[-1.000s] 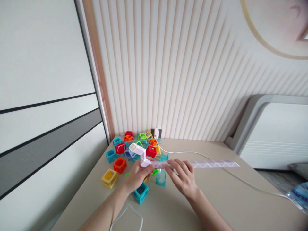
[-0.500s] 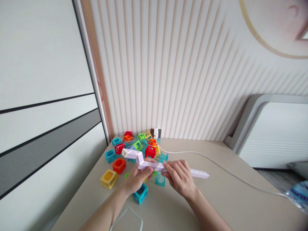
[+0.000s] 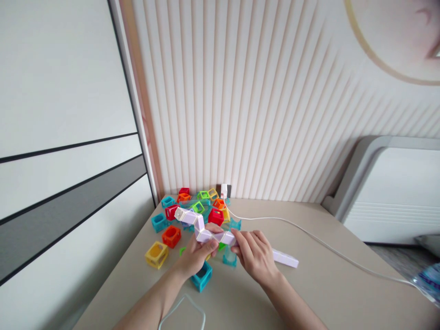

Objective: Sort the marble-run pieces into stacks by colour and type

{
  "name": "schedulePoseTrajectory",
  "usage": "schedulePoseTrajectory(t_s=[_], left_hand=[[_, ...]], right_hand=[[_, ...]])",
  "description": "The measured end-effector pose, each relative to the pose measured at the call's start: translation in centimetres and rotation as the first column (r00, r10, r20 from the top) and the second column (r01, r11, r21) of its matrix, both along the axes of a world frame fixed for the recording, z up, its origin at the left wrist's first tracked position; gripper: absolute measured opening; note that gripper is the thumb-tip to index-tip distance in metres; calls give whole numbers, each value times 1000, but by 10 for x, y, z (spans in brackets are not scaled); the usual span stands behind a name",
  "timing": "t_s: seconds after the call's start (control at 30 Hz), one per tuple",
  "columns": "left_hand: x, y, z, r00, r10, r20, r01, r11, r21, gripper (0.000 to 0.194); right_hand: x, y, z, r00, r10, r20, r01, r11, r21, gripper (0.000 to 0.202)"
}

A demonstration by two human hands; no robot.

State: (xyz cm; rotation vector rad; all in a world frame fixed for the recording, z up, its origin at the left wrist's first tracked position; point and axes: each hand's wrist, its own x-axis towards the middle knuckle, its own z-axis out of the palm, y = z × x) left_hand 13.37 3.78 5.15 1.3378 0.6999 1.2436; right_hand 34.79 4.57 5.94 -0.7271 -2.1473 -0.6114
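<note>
A lilac and white snake puzzle [image 3: 227,237], made of wedge-shaped segments, is held above the table by both hands. Its left end bends up in a step, while the right part runs straight out past my right hand. My left hand [image 3: 197,254] is closed around the segments just right of the bend. Fingers and thumb of my right hand [image 3: 255,253] pinch the middle of the puzzle and cover part of it. Below my left hand sits a turquoise open-sided cube [image 3: 201,276] on the table.
Several coloured cube frames lie at the back left, among them a yellow cube [image 3: 156,255], an orange cube [image 3: 171,236] and a red cube [image 3: 216,216]. From a white charger [image 3: 224,190] at the wall, a white cable [image 3: 302,228] crosses the table [image 3: 330,275] to the right.
The puzzle's straight right part has turned about its length and its far end sits lower. Both hands keep their hold in nearly the same place. The view has shifted slightly.
</note>
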Motion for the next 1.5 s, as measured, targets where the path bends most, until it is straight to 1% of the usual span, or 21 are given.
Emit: schedulePoseTrajectory(t_s=[0.07, 0.13, 0.23, 0.3, 0.43, 0.57, 0.7, 0.83, 0.97, 1.07, 1.2, 1.27, 1.33, 1.37, 1.5], left_hand=[[-1, 2, -3, 998, -14, 68, 16, 1000, -25, 40], [-3, 6, -6, 988, 0, 157, 8, 999, -51, 39], [-6, 11, -7, 959, 68, 273, -46, 995, -88, 42], [-8, 13, -5, 951, 98, 294, -69, 992, -107, 44], [-7, 12, -4, 962, 78, 261, -52, 993, -106, 45], [-7, 13, -12, 970, 87, 226, -69, 994, -88, 43], [-7, 15, -18, 969, 109, 221, -99, 994, -54, 41], [-6, 16, -17, 962, 124, 245, -112, 992, -60, 42], [-4, 15, -17, 963, 146, 225, -139, 989, -48, 47], [-3, 12, -14, 967, 185, 175, -188, 982, 1, 51], [-2, 6, -2, 965, 250, 77, -254, 966, 51, 53], [-1, 3, 3, 958, 281, 56, -284, 957, 61, 52], [0, 3, 4, 962, 266, 64, -269, 962, 45, 49], [1, 4, 4, 968, 240, 74, -243, 970, 25, 47], [2, 9, -5, 988, 88, 124, -77, 993, -92, 38]], right_hand=[[-1, 1, -1, 1000, 5, 8, -5, 1000, -2, 34], [-2, 3, -1, 1000, -19, 4, 19, 1000, 4, 32], [-2, 8, -3, 994, -102, -23, 102, 995, 0, 30], [0, 10, -4, 990, -138, -40, 137, 990, -16, 28], [5, 12, -4, 989, -137, -63, 135, 990, -44, 27], [8, 13, -5, 994, -103, -46, 99, 992, -75, 28], [7, 13, -4, 993, -118, -27, 114, 987, -110, 29], [4, 11, -2, 993, -116, -27, 113, 988, -100, 31], [-1, 9, -4, 996, -82, -20, 79, 987, -139, 35], [-3, 8, -5, 998, -62, -19, 58, 984, -171, 35], [-4, 7, -4, 1000, -30, -1, 30, 984, -178, 34], [-5, 6, -3, 1000, -21, 1, 20, 984, -176, 33], [-7, 6, -3, 1000, -22, -7, 21, 985, -172, 33], [-7, 6, -3, 1000, -21, -9, 20, 986, -168, 33], [-9, 5, -4, 1000, -17, -2, 17, 989, -146, 34]])
